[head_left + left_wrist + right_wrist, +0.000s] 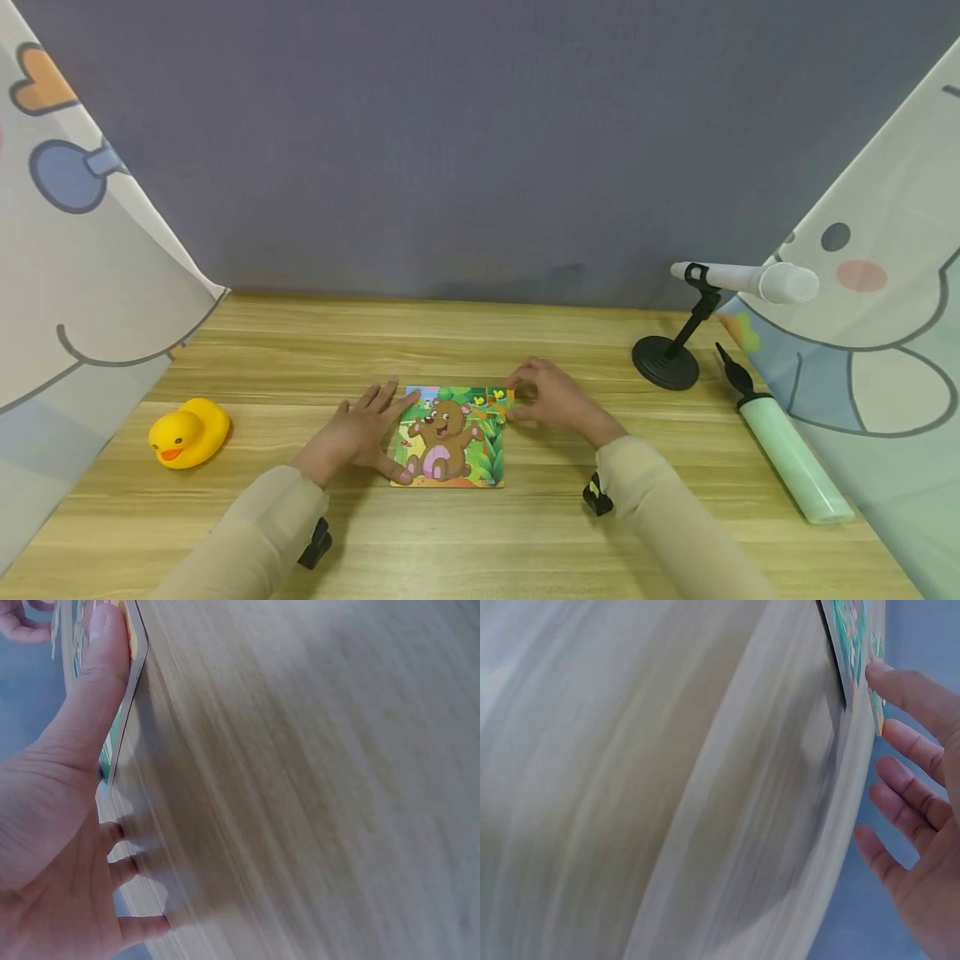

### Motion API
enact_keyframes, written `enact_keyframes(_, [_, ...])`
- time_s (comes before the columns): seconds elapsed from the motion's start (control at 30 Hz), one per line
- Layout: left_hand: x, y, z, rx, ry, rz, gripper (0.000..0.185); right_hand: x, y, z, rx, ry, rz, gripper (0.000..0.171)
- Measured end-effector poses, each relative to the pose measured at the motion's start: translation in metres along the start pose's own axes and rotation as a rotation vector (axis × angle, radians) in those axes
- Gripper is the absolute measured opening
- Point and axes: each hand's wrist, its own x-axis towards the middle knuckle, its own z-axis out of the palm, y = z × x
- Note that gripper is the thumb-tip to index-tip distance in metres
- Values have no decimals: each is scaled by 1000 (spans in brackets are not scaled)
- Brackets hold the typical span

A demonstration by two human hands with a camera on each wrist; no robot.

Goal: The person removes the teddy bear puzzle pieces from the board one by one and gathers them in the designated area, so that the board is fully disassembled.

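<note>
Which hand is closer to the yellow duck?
The left. The left hand rests on the left edge of the puzzle, the side facing the duck. The right hand is at the puzzle's far right corner, farther from it.

Even, soft light with faint shadows; both wrist views smear (probably motion blur), edges bending wide-angle.
</note>
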Motion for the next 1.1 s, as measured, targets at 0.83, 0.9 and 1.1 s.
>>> enact_keyframes(0.83, [-1,-2,2,-27,-6,-8,120,-28,48,-15,68,20,27,40])
enact_keyframes(0.9, [-3,-1,0,-30,-5,-2,119,-28,49,-13,93,17,35,40])
enact_keyframes(1.1, [-2,-1,1,-26,0,5,119,-27,52,-10,108,4,51,40])
